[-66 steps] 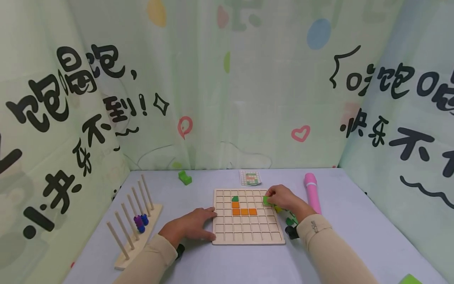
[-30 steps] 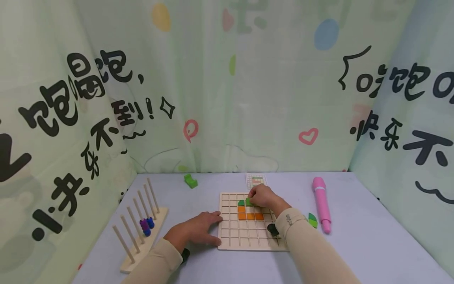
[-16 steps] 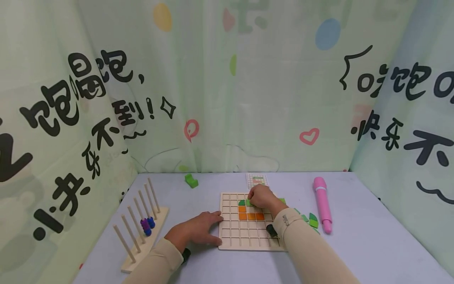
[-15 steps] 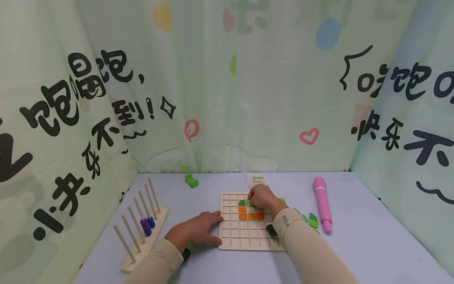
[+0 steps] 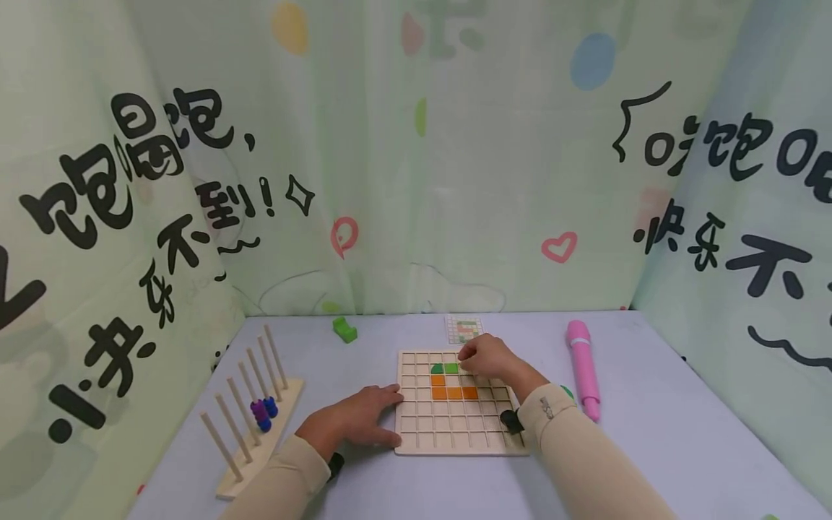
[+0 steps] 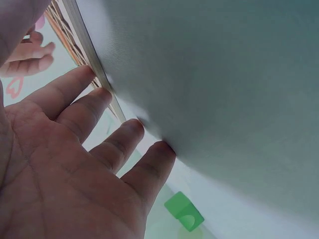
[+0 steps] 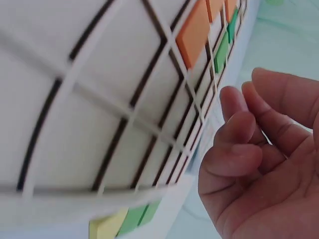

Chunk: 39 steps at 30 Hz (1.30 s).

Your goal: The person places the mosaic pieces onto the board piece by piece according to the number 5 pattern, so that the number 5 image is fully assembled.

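Observation:
A wooden grid board (image 5: 429, 433) lies flat on the table. In its cells are orange tiles (image 5: 454, 393), a dark green rounded piece (image 5: 437, 368) and a light green tile (image 5: 451, 368). My left hand (image 5: 354, 417) rests at the board's left edge, fingers spread; the left wrist view shows the fingertips (image 6: 102, 94) against that edge. Just right of the light green tile (image 7: 222, 52), my right hand (image 5: 490, 359) hovers over the board's upper part. In the right wrist view its fingers (image 7: 239, 127) are relaxed and loosely bent, with nothing seen between them.
A pegged wooden stand (image 5: 286, 404) with blue and purple beads is at the left. A green block (image 5: 344, 330) lies at the back left, a pattern card (image 5: 464, 329) behind the board, and a pink tube (image 5: 585, 368) at the right. Green and yellow pieces (image 7: 107, 226) lie beside the board.
The light green tile was carried from the board's right side to beside the dark green piece and let go. My right hand has shifted slightly right off it. My left hand has stayed.

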Each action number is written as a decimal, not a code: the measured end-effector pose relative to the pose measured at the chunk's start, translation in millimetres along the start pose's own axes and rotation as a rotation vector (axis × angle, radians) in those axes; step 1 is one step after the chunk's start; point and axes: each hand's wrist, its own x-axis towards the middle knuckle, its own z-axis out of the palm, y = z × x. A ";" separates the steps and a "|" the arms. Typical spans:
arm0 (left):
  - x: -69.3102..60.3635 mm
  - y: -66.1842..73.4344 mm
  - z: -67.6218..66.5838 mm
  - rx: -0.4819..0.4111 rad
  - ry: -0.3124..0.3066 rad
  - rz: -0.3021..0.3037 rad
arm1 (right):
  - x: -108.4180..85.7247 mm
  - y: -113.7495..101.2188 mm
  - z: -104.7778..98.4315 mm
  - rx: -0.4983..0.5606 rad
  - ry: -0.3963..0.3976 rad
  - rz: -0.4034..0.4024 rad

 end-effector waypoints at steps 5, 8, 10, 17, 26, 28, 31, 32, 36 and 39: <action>-0.8 -1.0 -0.3 -0.003 0.006 0.020 | -5.7 13.4 -13.3 0.050 0.014 0.030; -0.3 -1.2 0.5 0.000 0.007 0.028 | -10.7 23.4 -20.9 0.046 0.033 0.045; 0.0 -1.0 0.3 -0.003 0.005 0.025 | -14.2 30.2 -25.6 0.035 0.045 0.049; 0.3 -1.7 1.4 -0.009 0.004 0.004 | -21.0 52.2 -35.0 0.021 0.063 0.104; 1.7 -3.2 1.2 -0.011 -0.001 0.014 | -16.2 72.0 -35.1 -0.065 0.064 0.163; 1.4 -2.6 0.6 -0.017 -0.005 0.009 | -14.2 73.7 -34.4 -0.083 0.057 0.183; 1.3 -1.4 0.7 -0.016 -0.008 0.004 | -13.4 74.0 -32.6 -0.110 0.055 0.196; 1.1 -1.1 0.7 -0.017 -0.008 0.000 | -13.1 73.5 -32.2 -0.124 0.055 0.194; 1.7 -1.5 1.4 -0.011 -0.002 -0.008 | -11.8 71.3 -29.9 -0.168 0.057 0.187; 2.2 -2.1 1.3 -0.007 0.004 -0.011 | -10.1 71.3 -29.0 -0.179 0.060 0.189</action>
